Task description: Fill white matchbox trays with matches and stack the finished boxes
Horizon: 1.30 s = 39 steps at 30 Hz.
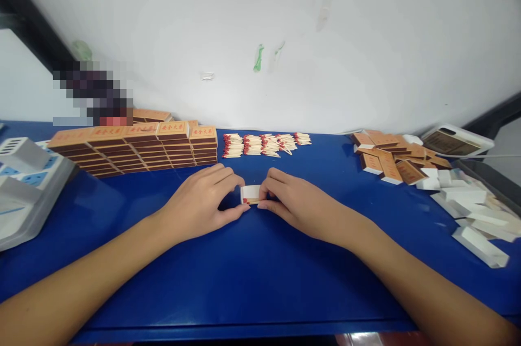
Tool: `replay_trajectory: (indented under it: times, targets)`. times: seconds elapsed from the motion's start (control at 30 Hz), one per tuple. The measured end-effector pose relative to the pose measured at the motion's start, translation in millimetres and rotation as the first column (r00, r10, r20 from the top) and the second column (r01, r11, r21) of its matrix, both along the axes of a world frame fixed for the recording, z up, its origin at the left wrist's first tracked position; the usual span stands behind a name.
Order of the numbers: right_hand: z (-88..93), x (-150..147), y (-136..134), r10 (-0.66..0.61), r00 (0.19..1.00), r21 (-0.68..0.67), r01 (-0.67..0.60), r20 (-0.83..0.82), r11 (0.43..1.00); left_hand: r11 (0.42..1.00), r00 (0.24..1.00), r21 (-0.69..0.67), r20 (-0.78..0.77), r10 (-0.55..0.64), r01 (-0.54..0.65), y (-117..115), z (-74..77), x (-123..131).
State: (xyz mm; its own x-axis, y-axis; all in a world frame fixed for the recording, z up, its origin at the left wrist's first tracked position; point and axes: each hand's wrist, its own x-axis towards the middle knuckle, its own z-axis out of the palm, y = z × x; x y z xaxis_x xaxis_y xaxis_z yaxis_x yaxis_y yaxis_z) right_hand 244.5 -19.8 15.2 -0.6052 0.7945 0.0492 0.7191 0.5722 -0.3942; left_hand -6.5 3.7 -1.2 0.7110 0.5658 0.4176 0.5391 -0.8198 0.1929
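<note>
A small white matchbox tray with red-tipped matches in it rests on the blue table, between my two hands. My left hand pinches its left end with thumb and fingers curled. My right hand grips its right end, fingers closed round it. Behind them lie several loose bundles of matches in a row.
Stacked orange matchboxes fill the back left. A pile of orange sleeves and white inner trays lies at the right, with a phone behind. A white power strip sits at the left edge. A white wall stands behind.
</note>
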Motion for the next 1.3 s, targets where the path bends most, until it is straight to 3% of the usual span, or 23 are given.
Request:
replay_trajectory:
  times: [0.27,0.4,0.77,1.3]
  targets:
    - [4.1,3.2,-0.4,-0.032,0.993,-0.046,0.027,-0.113,0.999,1.0,1.0,-0.01,-0.008,0.011,-0.011,0.2,-0.5,-0.2]
    - [1.6,1.4,-0.2,-0.058,0.98,0.026,0.065,-0.191,0.998,1.0,1.0,0.0,0.0,-0.011,0.011,-0.7,1.0,0.3]
    - [-5.0,-1.2,0.3,-0.028,0.986,0.122,0.049,-0.163,0.991,1.0,1.0,-0.002,-0.012,-0.021,0.021,-1.3,0.4,-0.3]
    - [-5.4,-0.5,1.0,-0.026,0.988,0.129,0.045,-0.15,0.991,1.0,1.0,-0.007,-0.011,-0.014,0.014,-0.9,0.1,0.1]
